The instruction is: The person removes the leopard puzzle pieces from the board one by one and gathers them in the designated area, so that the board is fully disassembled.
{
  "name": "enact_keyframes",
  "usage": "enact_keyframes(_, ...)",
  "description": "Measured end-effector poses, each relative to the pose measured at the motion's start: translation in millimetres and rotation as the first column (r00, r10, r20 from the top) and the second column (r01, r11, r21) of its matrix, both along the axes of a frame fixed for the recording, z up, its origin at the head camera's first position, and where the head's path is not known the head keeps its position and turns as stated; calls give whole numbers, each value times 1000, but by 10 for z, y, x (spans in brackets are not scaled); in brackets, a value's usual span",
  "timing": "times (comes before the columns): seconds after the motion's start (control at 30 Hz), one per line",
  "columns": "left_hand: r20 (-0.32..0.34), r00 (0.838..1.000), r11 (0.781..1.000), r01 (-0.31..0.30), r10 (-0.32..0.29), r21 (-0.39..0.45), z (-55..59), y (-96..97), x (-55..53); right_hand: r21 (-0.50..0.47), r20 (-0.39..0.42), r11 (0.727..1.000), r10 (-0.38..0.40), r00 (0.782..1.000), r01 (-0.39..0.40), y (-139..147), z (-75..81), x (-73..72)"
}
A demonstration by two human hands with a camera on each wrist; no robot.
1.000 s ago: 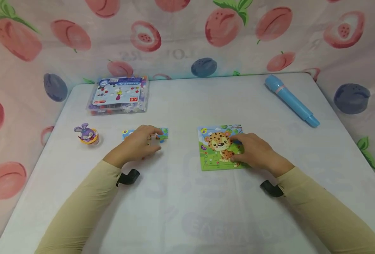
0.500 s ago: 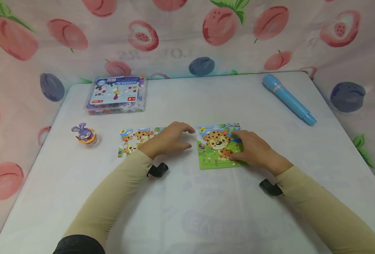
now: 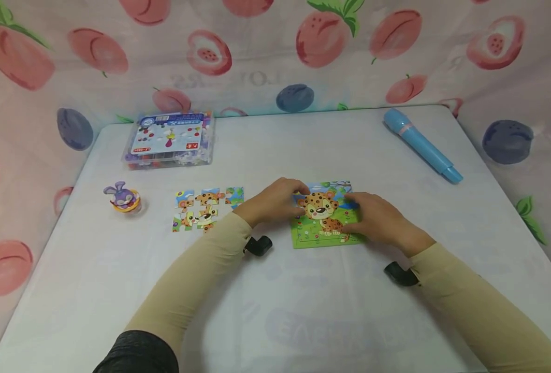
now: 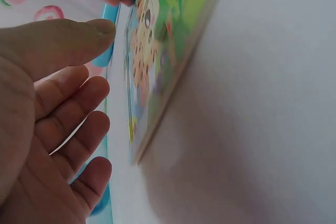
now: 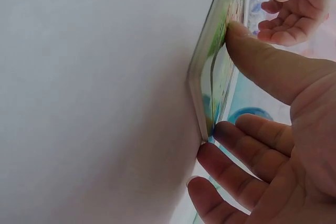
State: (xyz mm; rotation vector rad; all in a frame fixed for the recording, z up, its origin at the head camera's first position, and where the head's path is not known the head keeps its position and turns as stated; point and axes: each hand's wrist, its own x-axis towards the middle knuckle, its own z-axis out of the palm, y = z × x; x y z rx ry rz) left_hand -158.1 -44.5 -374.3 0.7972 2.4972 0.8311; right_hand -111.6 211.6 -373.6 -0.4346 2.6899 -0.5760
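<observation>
A square jigsaw puzzle board (image 3: 324, 228) with a spotted leopard cub on green grass lies flat on the table. At its upper left, my left hand (image 3: 275, 201) hovers with thumb and fingers apart. In the left wrist view, nothing lies between that thumb (image 4: 79, 43) and the fingers. My right hand (image 3: 380, 220) rests at the board's right side. The right wrist view has its thumb (image 5: 262, 64) on the board's face and fingertips touching near a corner. Loose puzzle pieces (image 3: 205, 215) lie to the left, partly hidden by the left forearm.
A clear plastic box (image 3: 168, 137) of colourful parts stands at the back left. Before it sits a small purple rabbit toy (image 3: 124, 198). A blue toy microphone (image 3: 422, 145) lies at the back right. Fruit-print cloth (image 3: 252, 46) hangs behind the white table (image 3: 331, 311).
My left hand has travelled right, from above the loose pieces to the board's left edge, uncovering those pieces. The right hand stays at the board's right side.
</observation>
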Motion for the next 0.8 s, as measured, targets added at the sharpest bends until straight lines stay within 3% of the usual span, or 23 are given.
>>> enact_keyframes(0.5,79,995,998,59,-56,-34,-35,430,1,11,-1,1000,-16,1000,16,42,24,-12)
enact_keyframes(0.8,93,994,998,65,-64,-10,-134,511,-6,41,-7,999,-23,1000,23,36,59,-29)
